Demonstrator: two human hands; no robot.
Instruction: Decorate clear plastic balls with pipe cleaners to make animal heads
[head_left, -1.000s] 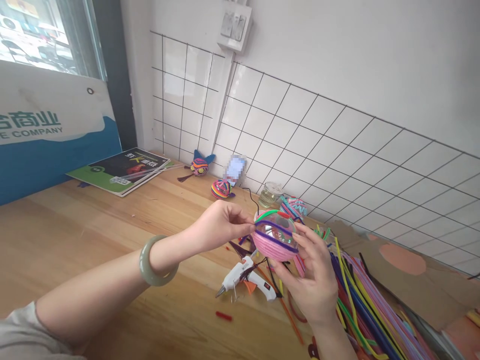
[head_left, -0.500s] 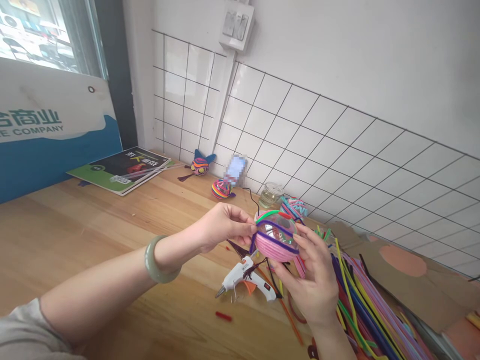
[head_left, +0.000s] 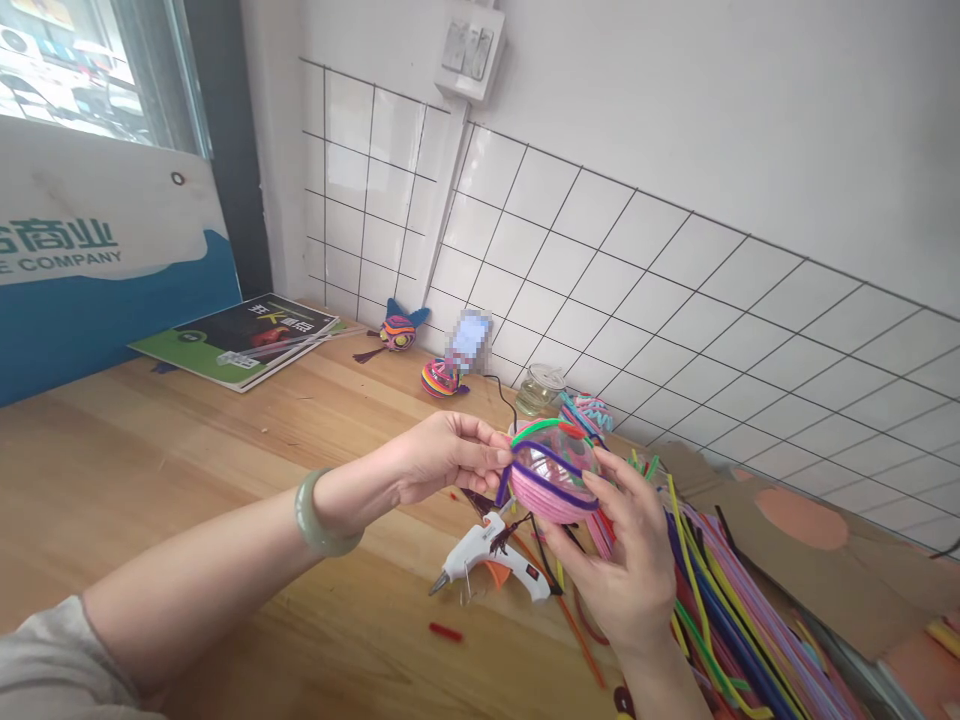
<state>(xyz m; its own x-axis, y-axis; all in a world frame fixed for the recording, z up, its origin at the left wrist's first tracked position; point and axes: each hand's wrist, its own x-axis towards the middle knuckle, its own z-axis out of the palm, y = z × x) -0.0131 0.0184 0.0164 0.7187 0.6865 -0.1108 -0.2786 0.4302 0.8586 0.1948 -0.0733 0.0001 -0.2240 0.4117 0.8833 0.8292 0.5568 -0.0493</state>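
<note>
Purple strip's tail [head_left: 502, 488] swung down, hanging free beside the ball's [head_left: 546, 498] edge.

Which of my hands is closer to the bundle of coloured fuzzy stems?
Right. Your right hand is beside the bundle; your left hand is farther, across the ball.

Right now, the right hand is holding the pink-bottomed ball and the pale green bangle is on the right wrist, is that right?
Not quite: the head view shows the pale green bangle on the left wrist. The right hand does hold the pink-bottomed ball.
</note>
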